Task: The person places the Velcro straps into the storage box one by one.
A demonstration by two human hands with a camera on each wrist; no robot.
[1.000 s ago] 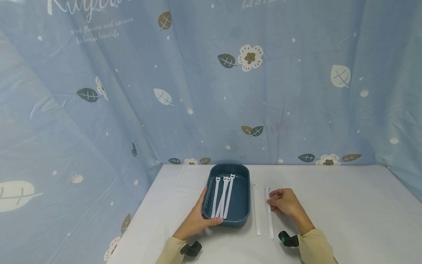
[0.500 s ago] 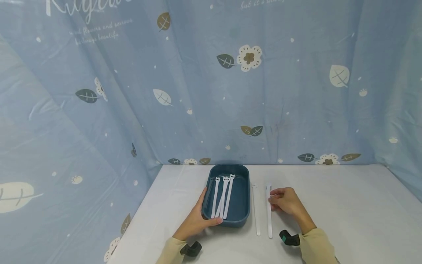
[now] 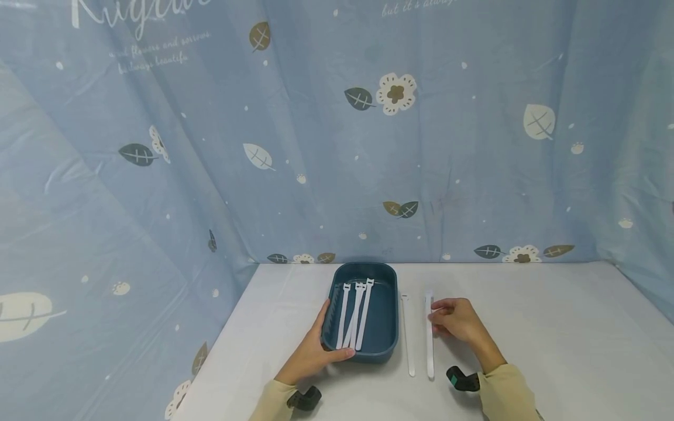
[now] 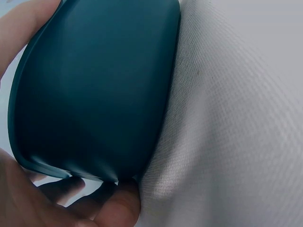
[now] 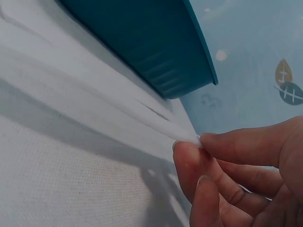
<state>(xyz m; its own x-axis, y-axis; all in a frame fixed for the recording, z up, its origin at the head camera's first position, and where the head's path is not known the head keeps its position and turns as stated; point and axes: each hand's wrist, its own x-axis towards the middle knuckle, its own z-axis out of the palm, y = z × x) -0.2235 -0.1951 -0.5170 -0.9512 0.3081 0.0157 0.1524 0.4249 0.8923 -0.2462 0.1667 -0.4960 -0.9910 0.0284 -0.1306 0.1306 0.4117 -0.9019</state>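
My left hand [image 3: 312,355] grips the near left corner of a dark teal plastic bin [image 3: 385,321], thumb over the front rim and fingers along the left side. In the left wrist view, fingertips [image 4: 118,208] press the wall of the bin [image 4: 94,90]. Inside lie several white cable ties [image 3: 367,304] with slotted heads, some crossing. Right of the bin, my right hand [image 3: 456,319] pinches another white cable tie [image 3: 430,354] by its edge near the head end. The right wrist view has this cable tie [image 5: 177,132] between thumb and index finger, its length running along the tablecloth.
One loose white cable tie [image 3: 408,345] lies between the bin and the held one. A white cloth [image 3: 553,333] covers the table. Behind and at the left hangs a blue patterned curtain [image 3: 326,117]. Black wrist cameras [image 3: 463,380] sit at both cuffs.
The cable tie in my right hand has straightened a little and its head end has risen slightly. The left hand and bin have stayed in place.
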